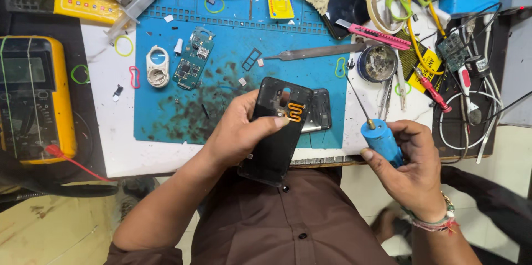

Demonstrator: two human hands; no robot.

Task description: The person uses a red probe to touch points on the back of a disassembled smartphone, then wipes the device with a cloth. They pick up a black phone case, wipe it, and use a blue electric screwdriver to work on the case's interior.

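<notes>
Currently: both hands occupied, phone held over the bench's near edge.

Left hand [238,132] grips an opened black phone [277,132] by its side, thumb pressed beside an orange flex strip [295,111]; the phone is tilted, its lower end hanging past the table [119,154] edge. Right hand [413,168] is closed around a blue-handled screwdriver [381,140], shaft pointing up and away. Behind the phone, a second dark frame [320,111] lies on the blue mat [233,38]. Farther out: circuit board [193,58], tweezers [316,52], round tin [377,63]. Yellow multimeter [34,99] sits far left.
</notes>
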